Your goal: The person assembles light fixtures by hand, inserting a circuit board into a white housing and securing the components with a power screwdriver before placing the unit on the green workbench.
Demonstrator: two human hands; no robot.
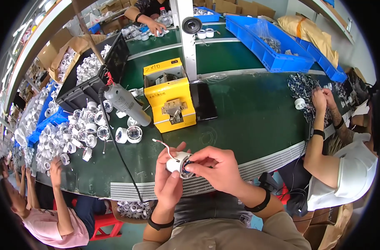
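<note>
My left hand (168, 183) is wrapped round a white round housing (172, 164), held just above the table's near edge. A thin cable with a small white plug sticks up from the housing's far side. The housing's open end faces right and shows dark parts with a bit of blue. At that opening, the thumb and fingers of my right hand (215, 168) are pinched together; what they grip, if anything, is hidden. Two similar white housings (134, 134) stand on the table to the left, beside a grey cylindrical tool (125, 104).
A yellow machine (171, 96) stands ahead. A black cable (119, 150) crosses the table on the left, near heaped white housings (79, 129) and a black crate (111, 62). Blue trays (277, 62) lie far right. Co-workers sit left and right; one handles wires (302, 89).
</note>
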